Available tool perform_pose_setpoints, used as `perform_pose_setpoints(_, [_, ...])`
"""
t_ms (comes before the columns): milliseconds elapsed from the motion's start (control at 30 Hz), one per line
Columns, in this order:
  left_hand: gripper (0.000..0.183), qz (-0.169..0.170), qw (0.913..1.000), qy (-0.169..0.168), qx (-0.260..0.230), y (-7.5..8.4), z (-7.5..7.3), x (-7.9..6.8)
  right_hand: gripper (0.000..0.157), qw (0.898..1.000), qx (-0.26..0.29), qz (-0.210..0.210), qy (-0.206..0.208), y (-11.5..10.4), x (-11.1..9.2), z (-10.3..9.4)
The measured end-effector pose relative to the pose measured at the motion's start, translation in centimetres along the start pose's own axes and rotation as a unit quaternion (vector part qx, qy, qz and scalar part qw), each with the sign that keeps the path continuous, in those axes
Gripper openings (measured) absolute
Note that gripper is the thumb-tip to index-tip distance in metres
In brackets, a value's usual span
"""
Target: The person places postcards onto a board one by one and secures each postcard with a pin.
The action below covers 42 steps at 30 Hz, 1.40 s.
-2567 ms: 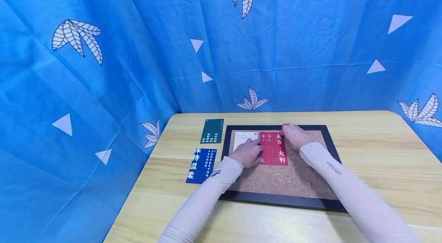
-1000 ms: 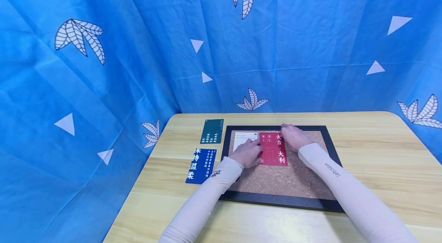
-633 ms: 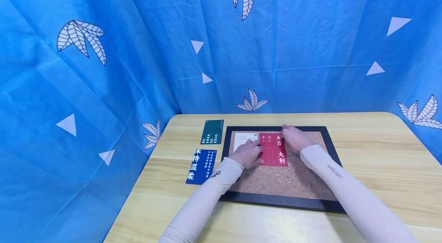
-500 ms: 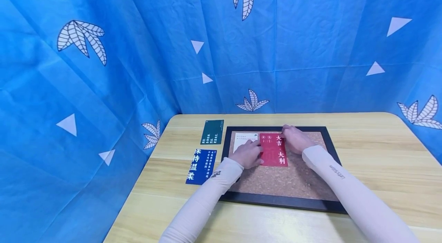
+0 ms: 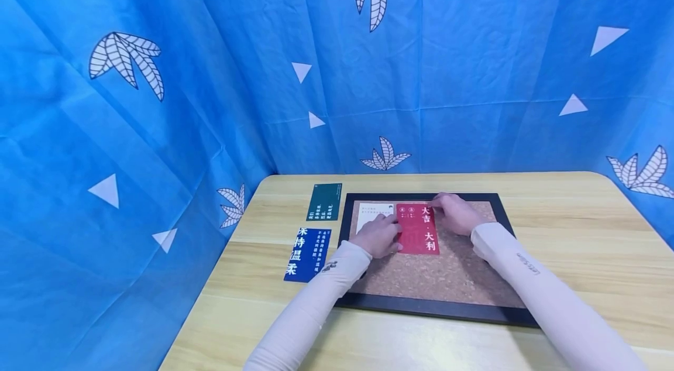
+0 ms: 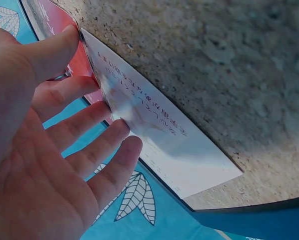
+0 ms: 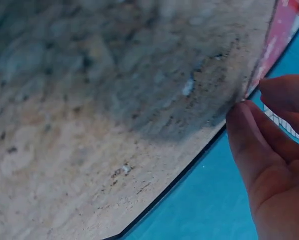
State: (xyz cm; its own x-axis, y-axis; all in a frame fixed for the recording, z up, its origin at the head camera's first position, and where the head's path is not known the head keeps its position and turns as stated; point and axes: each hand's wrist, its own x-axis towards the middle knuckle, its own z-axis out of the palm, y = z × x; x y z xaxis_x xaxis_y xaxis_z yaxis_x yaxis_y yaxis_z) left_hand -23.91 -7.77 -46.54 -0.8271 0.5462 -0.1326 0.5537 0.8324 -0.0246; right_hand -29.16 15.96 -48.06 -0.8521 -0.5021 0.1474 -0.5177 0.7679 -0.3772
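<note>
A red card (image 5: 418,234) with white Chinese characters lies on the cork board (image 5: 416,280) with its black frame, beside a white card (image 5: 367,212). My left hand (image 5: 376,235) spreads over the seam between the two; its thumb and fingertips touch the red card's left edge, and it partly covers the white card. In the left wrist view the fingers of that hand (image 6: 54,115) are loosely bent over the cards. At the red card's upper right corner is my right hand (image 5: 457,213). Bent fingers (image 7: 252,145) touch or nearly touch that corner in the right wrist view; no held thing shows.
Left of the board lie a green card (image 5: 323,201) and a blue card (image 5: 308,255) on the wooden table (image 5: 242,295). A blue patterned curtain (image 5: 337,78) hangs behind the table and along its left side.
My right hand has shifted slightly right at the red card's corner, uncovering more of the card's edge. The left hand and the cards stay in place.
</note>
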Motion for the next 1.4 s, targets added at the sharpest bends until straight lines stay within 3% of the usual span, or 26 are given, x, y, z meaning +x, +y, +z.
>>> perform_pose_setpoints(167, [0.042,0.001,1.0000,0.001,0.001,0.2,-0.1,0.1,0.032,0.999,0.045,0.017,-0.007,-0.1,-1.1,-1.0])
perform_pose_setpoints(400, [0.042,0.003,0.9999,0.001,-0.011,0.2,-0.4,-0.2,0.031,0.994,0.082,0.076,0.005,0.2,-3.6,-3.0])
perform_pose_setpoints(767, [0.041,0.002,0.9999,0.005,-0.015,0.0,-0.3,-0.2,0.042,0.990,0.104,0.090,0.028,2.4,-7.7,-4.7])
perform_pose_setpoints(1400, [0.044,-0.004,0.9998,0.002,-0.018,0.0,0.1,0.0,0.061,0.983,0.102,0.154,0.016,5.5,-13.4,-4.7])
